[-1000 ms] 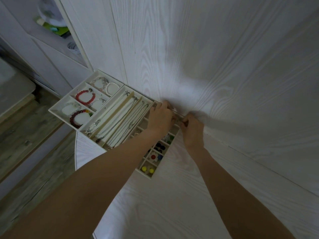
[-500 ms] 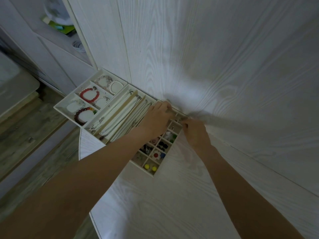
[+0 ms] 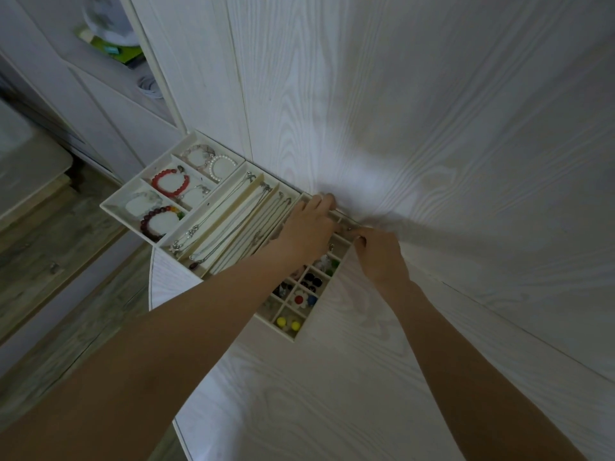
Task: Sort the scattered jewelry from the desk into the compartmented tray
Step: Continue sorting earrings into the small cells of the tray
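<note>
At the far right cells of the tray (image 3: 109,207), the left hand (image 3: 307,232) rests fingers loose while the right hand (image 3: 379,252) pinches something tiny, unidentifiable, likely light, slippery, best fingertip-held.

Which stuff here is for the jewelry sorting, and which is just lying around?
For the job:
cream compartmented tray
red bead bracelet
thin silver chain necklaces
yellow ball earrings
left hand
right hand

Just around:
green box on shelf
white coiled cable
</note>
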A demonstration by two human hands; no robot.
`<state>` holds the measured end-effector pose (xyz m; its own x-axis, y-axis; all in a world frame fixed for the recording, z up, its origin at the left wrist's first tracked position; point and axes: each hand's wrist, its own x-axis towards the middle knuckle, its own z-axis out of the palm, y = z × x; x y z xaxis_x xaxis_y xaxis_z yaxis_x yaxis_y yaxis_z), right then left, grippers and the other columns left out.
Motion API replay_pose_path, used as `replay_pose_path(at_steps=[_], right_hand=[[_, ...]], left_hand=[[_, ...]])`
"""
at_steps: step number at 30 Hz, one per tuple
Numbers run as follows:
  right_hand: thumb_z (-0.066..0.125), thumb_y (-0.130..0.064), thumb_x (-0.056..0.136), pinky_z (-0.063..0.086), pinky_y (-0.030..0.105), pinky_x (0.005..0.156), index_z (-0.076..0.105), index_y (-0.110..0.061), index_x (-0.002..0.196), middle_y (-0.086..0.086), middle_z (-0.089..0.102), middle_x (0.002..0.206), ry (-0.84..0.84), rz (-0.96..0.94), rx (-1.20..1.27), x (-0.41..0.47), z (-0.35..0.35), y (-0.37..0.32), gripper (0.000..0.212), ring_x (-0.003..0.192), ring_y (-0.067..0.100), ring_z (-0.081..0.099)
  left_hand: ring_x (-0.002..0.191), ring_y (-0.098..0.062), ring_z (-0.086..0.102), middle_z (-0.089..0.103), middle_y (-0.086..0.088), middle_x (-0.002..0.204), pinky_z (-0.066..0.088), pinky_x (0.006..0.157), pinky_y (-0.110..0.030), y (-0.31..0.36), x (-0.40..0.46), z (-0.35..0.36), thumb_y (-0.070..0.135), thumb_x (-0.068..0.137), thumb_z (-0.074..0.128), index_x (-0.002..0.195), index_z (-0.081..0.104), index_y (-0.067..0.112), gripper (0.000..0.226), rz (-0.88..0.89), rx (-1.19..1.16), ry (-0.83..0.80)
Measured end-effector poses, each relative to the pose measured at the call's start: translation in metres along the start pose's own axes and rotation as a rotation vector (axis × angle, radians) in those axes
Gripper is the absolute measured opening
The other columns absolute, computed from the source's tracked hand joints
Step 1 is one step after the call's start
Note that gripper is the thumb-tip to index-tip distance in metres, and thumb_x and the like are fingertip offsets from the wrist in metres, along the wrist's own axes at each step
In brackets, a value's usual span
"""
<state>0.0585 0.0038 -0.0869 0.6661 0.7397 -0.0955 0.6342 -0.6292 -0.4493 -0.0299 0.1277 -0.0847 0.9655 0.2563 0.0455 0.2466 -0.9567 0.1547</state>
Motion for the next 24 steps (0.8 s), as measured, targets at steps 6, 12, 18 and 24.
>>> replay_pose_path(at_steps=[6,12,18,24], right_hand=[[0.042,-0.010,0.098,0.043,0.020,0.067,0.068,-0.009,0.111,0.010,0.069,0.095,-0.101,-0.095,-0.070,0.004,0.003,-0.002,0.028,0.070,0.012,0.054],[0.041,-0.012,0.099,0.053,0.029,0.075,0.068,-0.008,0.107,0.010,0.069,0.098,-0.144,0.003,-0.086,0.010,0.009,0.002,0.029,0.082,0.021,0.065],[0.038,-0.010,0.099,0.042,0.025,0.066,0.064,-0.010,0.115,0.009,0.066,0.094,-0.080,-0.025,-0.065,0.004,0.004,0.001,0.030,0.072,0.015,0.053],[0.038,-0.008,0.099,0.046,0.024,0.073,0.066,-0.008,0.112,0.011,0.067,0.104,-0.132,-0.002,-0.113,0.007,0.008,0.000,0.031,0.087,0.022,0.064]], left_hand=[[0.115,-0.022,0.039,0.041,-0.007,0.127,0.037,0.088,-0.026,-0.012,-0.001,-0.006,0.006,0.084,0.058,0.110,0.068,0.021,0.032,-0.066,-0.179,-0.009],[0.122,-0.022,0.035,0.038,-0.006,0.132,0.035,0.097,-0.032,-0.012,-0.006,-0.009,0.002,0.084,0.052,0.119,0.064,0.023,0.043,-0.042,-0.107,-0.062],[0.124,-0.023,0.034,0.039,-0.007,0.133,0.036,0.100,-0.034,-0.011,-0.011,-0.011,0.000,0.083,0.050,0.123,0.062,0.026,0.048,-0.023,-0.084,-0.038],[0.130,-0.020,0.028,0.035,-0.004,0.138,0.032,0.104,-0.033,-0.010,-0.012,-0.011,0.005,0.084,0.050,0.124,0.061,0.020,0.043,-0.052,-0.038,-0.097]])
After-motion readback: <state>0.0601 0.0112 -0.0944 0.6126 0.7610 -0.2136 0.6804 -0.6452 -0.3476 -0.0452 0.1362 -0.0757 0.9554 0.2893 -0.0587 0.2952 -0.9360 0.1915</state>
